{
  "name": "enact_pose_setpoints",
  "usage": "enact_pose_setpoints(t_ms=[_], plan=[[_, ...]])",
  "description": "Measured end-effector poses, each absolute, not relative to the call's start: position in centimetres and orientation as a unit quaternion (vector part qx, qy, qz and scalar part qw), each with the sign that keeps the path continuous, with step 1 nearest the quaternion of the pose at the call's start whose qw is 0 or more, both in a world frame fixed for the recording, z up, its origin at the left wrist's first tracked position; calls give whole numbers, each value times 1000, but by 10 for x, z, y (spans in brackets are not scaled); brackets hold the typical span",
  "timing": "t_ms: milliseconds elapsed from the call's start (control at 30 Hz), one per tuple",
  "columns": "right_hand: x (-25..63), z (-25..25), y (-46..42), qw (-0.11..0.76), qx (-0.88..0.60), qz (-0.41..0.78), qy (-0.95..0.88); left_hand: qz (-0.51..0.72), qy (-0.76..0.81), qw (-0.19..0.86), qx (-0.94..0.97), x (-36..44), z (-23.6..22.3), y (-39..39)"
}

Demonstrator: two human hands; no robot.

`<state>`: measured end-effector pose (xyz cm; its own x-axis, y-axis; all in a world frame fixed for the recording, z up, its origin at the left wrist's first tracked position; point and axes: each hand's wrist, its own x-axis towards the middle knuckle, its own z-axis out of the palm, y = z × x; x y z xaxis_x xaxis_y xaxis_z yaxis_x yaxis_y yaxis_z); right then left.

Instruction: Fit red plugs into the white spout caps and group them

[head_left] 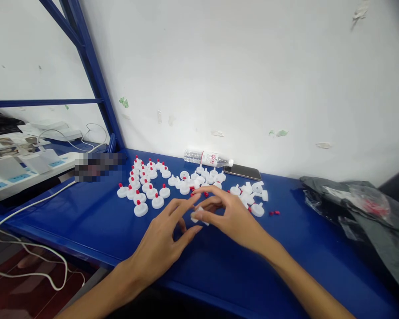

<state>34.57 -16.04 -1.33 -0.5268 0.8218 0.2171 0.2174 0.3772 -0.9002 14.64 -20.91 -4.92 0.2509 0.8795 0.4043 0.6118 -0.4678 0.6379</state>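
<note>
My right hand [232, 217] is closed, with thumb and fingers pinching a small white plastic cap [194, 217] that they partly cover. My left hand [161, 235] is just to its left, thumb and index finger apart and nothing seen between them; its fingertips are close to the right hand's fingers. Beyond the hands lies a pile of white nozzle caps [199, 178] without red tips. To the left stand several white nozzle caps with red tips [141, 208]. More loose white caps [257, 210] lie right of my right hand, with small red tips [274, 212] beside them.
A clear water bottle [208, 158] and a black phone [242, 172] lie along the wall on the blue table [99, 230]. Dark plastic bags [362, 217] lie at the right. White power strips [29, 168] and cables [36, 210] are at the left, near a blue metal frame [93, 66].
</note>
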Motion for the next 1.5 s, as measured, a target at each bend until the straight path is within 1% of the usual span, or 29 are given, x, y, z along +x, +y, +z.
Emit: enact_pose_setpoints(t_ms=[100,167,200,233,300,367,400,467,533,933,1167,1267,1367,1500], plan=[[344,-11,-167,312,-328,460,-764,384,446,151,794,145,-50,-210],[347,-7,-166,307,-338,436,-776,393,441,142,794,144,-51,-210],[351,-6,-164,311,-352,403,-785,396,446,149,789,144,-52,-210],[356,-4,-161,318,-374,351,-797,396,454,160,782,143,-52,-209],[368,-3,-152,316,-432,200,-821,382,476,187,770,143,-52,-208],[381,-5,-143,275,-473,46,-836,353,502,205,763,143,-51,-206],[387,-6,-140,246,-478,-6,-843,336,513,207,762,144,-51,-206],[394,-10,-136,197,-466,-50,-861,307,529,206,764,144,-49,-205],[395,-13,-136,174,-449,-51,-875,296,537,204,763,144,-48,-206],[370,-17,-146,117,-418,-6,-901,309,515,212,771,144,-52,-202],[363,-24,-152,172,-395,-11,-902,324,520,212,761,145,-50,-203],[362,-24,-154,184,-385,29,-904,331,528,209,753,144,-51,-201],[362,-23,-153,177,-389,81,-900,330,530,204,754,144,-52,-201],[363,-23,-150,166,-399,93,-897,334,533,202,751,144,-52,-201]])
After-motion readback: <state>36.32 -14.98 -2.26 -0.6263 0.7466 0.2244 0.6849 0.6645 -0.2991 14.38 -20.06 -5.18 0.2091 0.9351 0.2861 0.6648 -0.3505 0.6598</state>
